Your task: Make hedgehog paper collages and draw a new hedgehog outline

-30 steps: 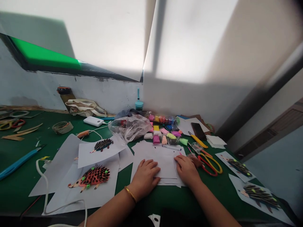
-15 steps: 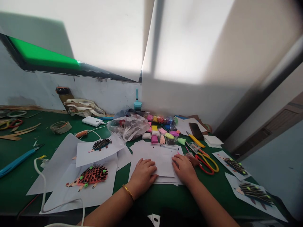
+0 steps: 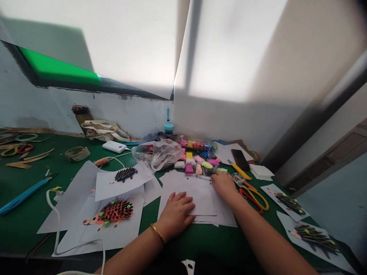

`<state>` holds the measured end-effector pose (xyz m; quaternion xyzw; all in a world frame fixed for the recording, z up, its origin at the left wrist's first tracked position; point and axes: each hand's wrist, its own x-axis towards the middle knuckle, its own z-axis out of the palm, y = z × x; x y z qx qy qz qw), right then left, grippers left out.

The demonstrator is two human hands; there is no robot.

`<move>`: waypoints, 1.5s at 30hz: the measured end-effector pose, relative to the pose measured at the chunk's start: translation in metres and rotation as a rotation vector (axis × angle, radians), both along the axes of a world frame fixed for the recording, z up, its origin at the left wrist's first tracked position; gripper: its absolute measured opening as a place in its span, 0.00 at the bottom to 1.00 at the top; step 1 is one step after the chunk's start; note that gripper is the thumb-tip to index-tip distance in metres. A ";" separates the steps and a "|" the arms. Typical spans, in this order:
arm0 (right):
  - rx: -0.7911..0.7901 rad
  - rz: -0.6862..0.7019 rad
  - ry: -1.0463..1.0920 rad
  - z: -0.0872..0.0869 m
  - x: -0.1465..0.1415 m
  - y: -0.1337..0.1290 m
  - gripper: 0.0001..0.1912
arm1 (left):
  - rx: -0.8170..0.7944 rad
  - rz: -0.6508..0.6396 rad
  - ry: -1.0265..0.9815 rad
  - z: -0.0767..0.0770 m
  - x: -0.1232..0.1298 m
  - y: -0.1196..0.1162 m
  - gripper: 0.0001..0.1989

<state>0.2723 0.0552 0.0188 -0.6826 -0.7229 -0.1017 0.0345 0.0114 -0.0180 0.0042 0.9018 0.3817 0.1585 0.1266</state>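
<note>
The person's left hand (image 3: 177,214), a smooth gold-coloured bangle (image 3: 157,233) at its wrist, lies palm down with fingers loosely spread on the smooth stack of plain white paper sheets (image 3: 200,196) in front of the body. Over the stack's far right edge reaches the right hand (image 3: 225,186), fingers curled down by a slim white pen (image 3: 203,177); from here I can't tell if they grip it. Just beyond, glossy packets of soft coloured clay (image 3: 189,169) crowd the green surface (image 3: 206,242) beside a crumpled clear plastic bag (image 3: 160,152).

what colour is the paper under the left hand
The paper is white; the head view shows it.
</note>
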 end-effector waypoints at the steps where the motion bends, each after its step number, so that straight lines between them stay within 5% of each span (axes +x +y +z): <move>1: -0.002 0.003 -0.004 -0.001 0.000 0.003 0.09 | 0.003 -0.009 0.005 0.000 0.000 0.000 0.16; 7: -0.026 0.012 -0.013 -0.004 0.008 0.002 0.09 | 0.048 0.006 -0.038 -0.001 0.001 -0.002 0.24; 13: -0.057 0.046 -0.009 -0.002 0.013 0.002 0.10 | 0.126 0.088 -0.169 0.004 0.000 -0.002 0.13; 18: 0.041 0.017 0.061 0.014 0.001 -0.019 0.11 | 0.163 0.264 -0.317 0.004 -0.007 0.007 0.16; 22: -0.036 0.248 0.329 0.032 -0.018 -0.063 0.13 | 0.183 0.220 -0.258 0.012 -0.007 0.011 0.26; 24: -0.096 0.355 0.533 0.032 -0.025 -0.083 0.15 | 0.140 0.115 -0.144 0.017 -0.003 0.009 0.21; 27: -0.188 0.291 1.007 0.020 -0.032 -0.101 0.15 | 0.047 0.034 -0.026 0.023 0.003 0.001 0.09; 31: -0.308 0.277 1.698 -0.005 -0.044 -0.106 0.24 | -0.007 -0.033 -0.086 0.027 0.010 -0.007 0.10; 40: -0.165 0.212 1.887 -0.026 -0.070 -0.099 0.15 | 0.102 -0.039 0.110 0.024 0.014 0.001 0.14; 45: 0.178 0.045 2.056 -0.012 -0.031 -0.079 0.20 | 0.052 0.146 0.138 0.023 -0.003 0.013 0.19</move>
